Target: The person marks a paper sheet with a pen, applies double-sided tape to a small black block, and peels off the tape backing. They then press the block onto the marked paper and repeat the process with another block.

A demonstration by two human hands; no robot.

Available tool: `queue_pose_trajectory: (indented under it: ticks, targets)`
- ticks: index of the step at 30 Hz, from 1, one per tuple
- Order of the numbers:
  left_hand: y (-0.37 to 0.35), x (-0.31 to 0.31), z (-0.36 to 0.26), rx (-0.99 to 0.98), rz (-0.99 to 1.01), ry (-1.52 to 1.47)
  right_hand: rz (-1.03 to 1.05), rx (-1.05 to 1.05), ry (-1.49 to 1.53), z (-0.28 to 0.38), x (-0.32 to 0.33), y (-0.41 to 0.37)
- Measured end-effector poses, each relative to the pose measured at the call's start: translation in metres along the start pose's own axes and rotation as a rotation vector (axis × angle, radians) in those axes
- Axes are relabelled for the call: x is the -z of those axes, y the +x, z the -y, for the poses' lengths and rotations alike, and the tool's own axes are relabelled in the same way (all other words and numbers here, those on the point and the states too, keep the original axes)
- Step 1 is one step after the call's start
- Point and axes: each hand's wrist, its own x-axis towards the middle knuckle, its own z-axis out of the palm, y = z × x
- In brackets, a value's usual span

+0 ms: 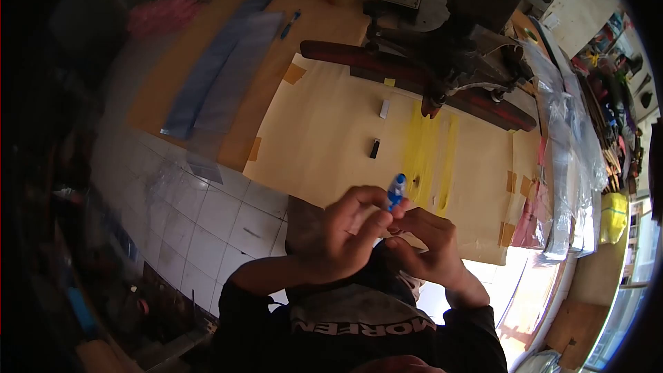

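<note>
In front of my chest, my left hand (354, 226) pinches a small blue-and-white tube (396, 193) with a rounded blue end pointing up and away from me. My right hand (431, 240) is close against the left, its fingers curled in near the tube's lower end. Whether those right fingers grip the tube or something else is hidden. Beyond the hands, a large brown paper sheet (331, 131) covers the table. On it lie a small black block (374, 148) and a small white block (384, 108), beside streaks of yellow (425, 145).
A dark metal machine with long reddish-brown bars (359, 57) overhangs the sheet's far side. Clear plastic sheets (235, 76) lie at the left, with a blue pen (291, 24) nearby. More plastic (563, 131) hangs over the right edge. White floor tiles (207, 214) show at lower left.
</note>
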Motion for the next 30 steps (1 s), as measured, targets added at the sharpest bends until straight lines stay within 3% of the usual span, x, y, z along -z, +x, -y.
queue_pose_trajectory:
  ticks: [2, 4, 5, 8, 10, 12, 15, 19, 24, 28, 30]
  targets:
    - [0.039, 0.044, -0.028, -0.142, -0.215, 0.189, 0.050, -0.013, 0.007, -0.001, -0.002, 0.001]
    - [0.110, 0.111, -0.052, -0.146, -0.419, 0.457, 0.097, -0.036, 0.001, -0.005, 0.003, -0.004]
    - [0.149, 0.158, -0.054, -0.208, -0.481, 0.740, 0.150, -0.100, 0.056, -0.009, 0.007, -0.013]
    - [0.243, 0.292, -0.037, -0.112, -0.506, 1.009, 0.233, -0.213, 0.080, -0.021, 0.017, -0.038]
    - [0.283, 0.336, -0.019, -0.090, -0.500, 1.144, 0.259, -0.305, 0.016, -0.018, 0.024, -0.049]
    - [0.306, 0.352, -0.001, 0.117, -0.461, 1.481, 0.244, -0.322, -0.042, -0.014, 0.029, -0.059]
    - [0.328, 0.360, 0.027, 0.172, -0.557, 1.594, 0.220, -0.379, -0.061, -0.005, 0.038, -0.065]
    - [0.342, 0.370, 0.057, 0.230, -0.529, 1.575, 0.159, -0.384, -0.079, 0.000, 0.045, -0.063]
    - [0.333, 0.376, 0.052, -0.120, -0.647, 1.653, 0.300, -0.272, -0.313, 0.004, 0.053, -0.026]
    - [0.291, 0.354, 0.001, -0.230, -0.727, 1.495, 0.388, -0.146, -0.369, -0.018, 0.061, 0.004]
    - [0.260, 0.329, -0.025, -0.492, -0.746, 1.550, 0.341, -0.095, -0.411, -0.036, 0.060, 0.022]
